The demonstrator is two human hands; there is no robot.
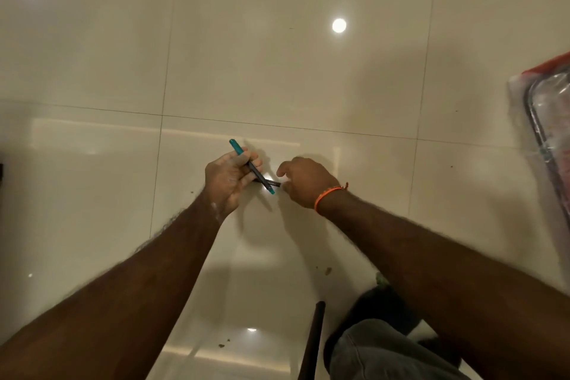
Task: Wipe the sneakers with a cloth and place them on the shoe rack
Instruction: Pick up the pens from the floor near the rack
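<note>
Left grip (229,177) curled round a teal-tipped pen (251,166); right grip (303,182) pinching a dark stick (273,184) beside it. Sneakers, cloth, rack not in view; handling can't be judged

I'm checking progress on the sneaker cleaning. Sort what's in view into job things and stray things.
For the job: none visible; no sneakers, cloth or shoe rack.

Lying about or unrelated:
teal-tipped pen, gripped by left hand
right hand reaching toward its tip
plastic-wrapped package
black rod
floor crumbs
</note>
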